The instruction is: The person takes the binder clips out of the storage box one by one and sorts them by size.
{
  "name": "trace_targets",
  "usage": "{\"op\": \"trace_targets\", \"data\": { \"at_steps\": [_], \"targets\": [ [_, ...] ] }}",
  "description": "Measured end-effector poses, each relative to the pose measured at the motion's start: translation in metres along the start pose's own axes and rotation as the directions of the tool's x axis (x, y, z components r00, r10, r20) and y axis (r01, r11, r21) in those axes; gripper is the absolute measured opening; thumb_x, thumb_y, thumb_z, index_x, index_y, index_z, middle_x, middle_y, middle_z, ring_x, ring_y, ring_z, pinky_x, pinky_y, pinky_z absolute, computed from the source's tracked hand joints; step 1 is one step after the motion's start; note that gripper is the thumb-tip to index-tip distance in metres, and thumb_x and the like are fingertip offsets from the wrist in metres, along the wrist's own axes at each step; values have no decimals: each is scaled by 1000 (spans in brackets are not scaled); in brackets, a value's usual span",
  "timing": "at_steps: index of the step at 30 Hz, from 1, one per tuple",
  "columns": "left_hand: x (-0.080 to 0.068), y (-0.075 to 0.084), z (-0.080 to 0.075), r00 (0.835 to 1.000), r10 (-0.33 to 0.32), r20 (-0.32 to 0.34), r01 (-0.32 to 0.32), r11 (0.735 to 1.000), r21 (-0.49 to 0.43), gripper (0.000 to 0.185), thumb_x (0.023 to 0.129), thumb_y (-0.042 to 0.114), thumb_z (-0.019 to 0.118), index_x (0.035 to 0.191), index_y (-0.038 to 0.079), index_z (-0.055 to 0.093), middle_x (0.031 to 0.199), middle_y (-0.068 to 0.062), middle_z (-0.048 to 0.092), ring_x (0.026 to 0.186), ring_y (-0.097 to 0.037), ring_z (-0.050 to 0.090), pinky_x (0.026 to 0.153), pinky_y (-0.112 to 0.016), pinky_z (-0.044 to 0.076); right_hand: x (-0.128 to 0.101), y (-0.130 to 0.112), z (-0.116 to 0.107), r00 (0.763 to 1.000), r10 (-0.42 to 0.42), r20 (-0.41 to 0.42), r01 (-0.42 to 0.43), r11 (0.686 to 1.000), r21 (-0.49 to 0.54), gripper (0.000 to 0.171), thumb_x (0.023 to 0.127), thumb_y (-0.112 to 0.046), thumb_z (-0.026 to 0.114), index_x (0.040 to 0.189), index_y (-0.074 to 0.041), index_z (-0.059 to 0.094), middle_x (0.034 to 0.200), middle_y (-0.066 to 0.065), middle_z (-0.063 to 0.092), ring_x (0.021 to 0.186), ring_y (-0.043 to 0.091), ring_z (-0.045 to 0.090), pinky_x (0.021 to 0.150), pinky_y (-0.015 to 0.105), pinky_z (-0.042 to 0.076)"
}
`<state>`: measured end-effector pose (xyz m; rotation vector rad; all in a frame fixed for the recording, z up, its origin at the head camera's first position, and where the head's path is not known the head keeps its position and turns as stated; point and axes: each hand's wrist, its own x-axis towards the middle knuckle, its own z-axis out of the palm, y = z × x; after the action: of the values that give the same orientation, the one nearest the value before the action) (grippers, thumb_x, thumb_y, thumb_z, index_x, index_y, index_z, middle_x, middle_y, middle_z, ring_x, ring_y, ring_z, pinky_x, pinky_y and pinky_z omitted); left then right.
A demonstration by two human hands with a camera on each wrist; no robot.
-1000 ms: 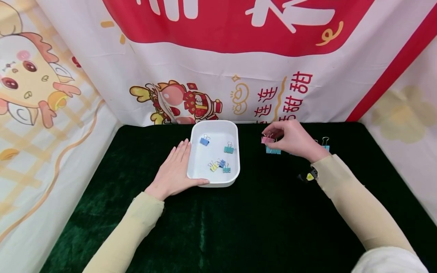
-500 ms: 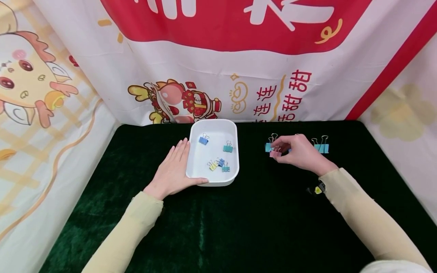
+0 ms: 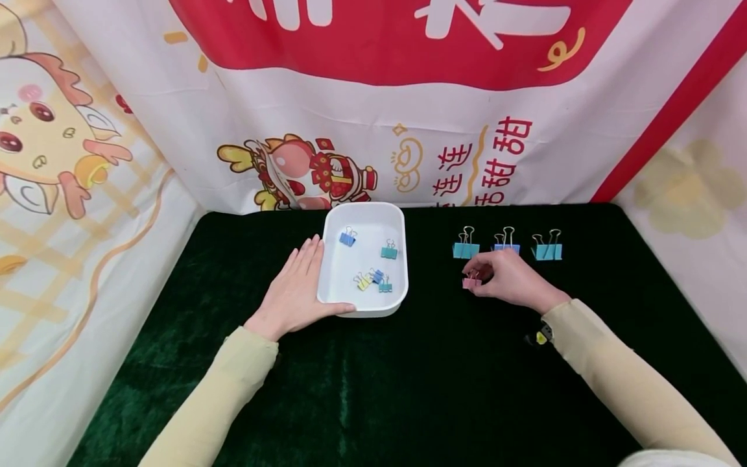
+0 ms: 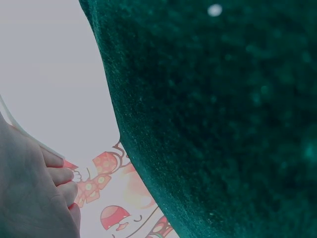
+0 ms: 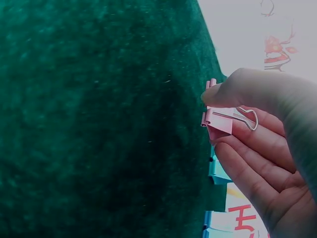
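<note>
While the left hand (image 3: 294, 295) lies flat against the white tray (image 3: 335, 305), the right hand (image 3: 508, 280) pinches the pink binder clip (image 3: 471, 281) just below the teal clip (image 3: 465, 249); that clip heads a three-clip row.

Place: I see a staged tabletop booth, not a lived-in room.
Evidence: green velvet cloth (image 3: 373, 389), cartoon banners (image 3: 373, 117) walling three sides.

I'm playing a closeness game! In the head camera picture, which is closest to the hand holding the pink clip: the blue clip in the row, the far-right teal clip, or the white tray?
1. Blue clip, just behind the right hand.
2. Far-right teal clip, behind and to its right.
3. White tray, off to its left.
</note>
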<state>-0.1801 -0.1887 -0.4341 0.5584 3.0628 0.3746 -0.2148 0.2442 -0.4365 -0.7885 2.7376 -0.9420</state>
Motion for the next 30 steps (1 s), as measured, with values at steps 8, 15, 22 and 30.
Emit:
{"op": "trace_targets", "data": {
  "at_steps": [8, 15, 22, 30],
  "targets": [
    [0, 0, -1, 1000, 2, -9, -2, 1000, -13, 139, 69, 97, 50, 164, 7, 5, 170, -8, 3, 155, -23, 0, 123, -45, 5, 0, 5, 3, 1000, 10, 14, -10, 1000, -11, 25, 82, -5, 83, 105, -12, 76, 88, -6, 71, 80, 10, 65, 73, 35, 57],
    [0, 0, -1, 1000, 4, -9, -4, 1000, -14, 137, 69, 95, 53, 164, 7, 6, 170, -8, 4, 155, -22, 1, 123, -45, 6, 0, 7, 5, 999, 27, 31, -27, 1000, -10, 25, 83, -7, 83, 106, -12, 76, 90, -6, 71, 82, 10, 65, 74, 35, 57],
    [-1, 1, -1, 1000, 6, -14, -6, 1000, -19, 135, 71, 92, 57, 164, 7, 7, 170, -7, 4, 155, -22, 0, 123, -45, 6, 1, 7, 5, 998, 39, 39, -39, 999, -4, 26, 82, -7, 84, 107, -11, 75, 91, -5, 71, 83, 12, 66, 75, 35, 57],
    [0, -1, 1, 1000, -4, -1, 4, 1000, -29, 134, 72, 91, 57, 164, 9, 3, 170, -7, 2, 155, -21, -1, 123, -45, 4, 0, 5, 4, 998, 46, 39, -46, 999, 9, 30, 81, -7, 84, 109, -9, 74, 91, -5, 70, 82, 12, 66, 74, 35, 57]
  ]
}}
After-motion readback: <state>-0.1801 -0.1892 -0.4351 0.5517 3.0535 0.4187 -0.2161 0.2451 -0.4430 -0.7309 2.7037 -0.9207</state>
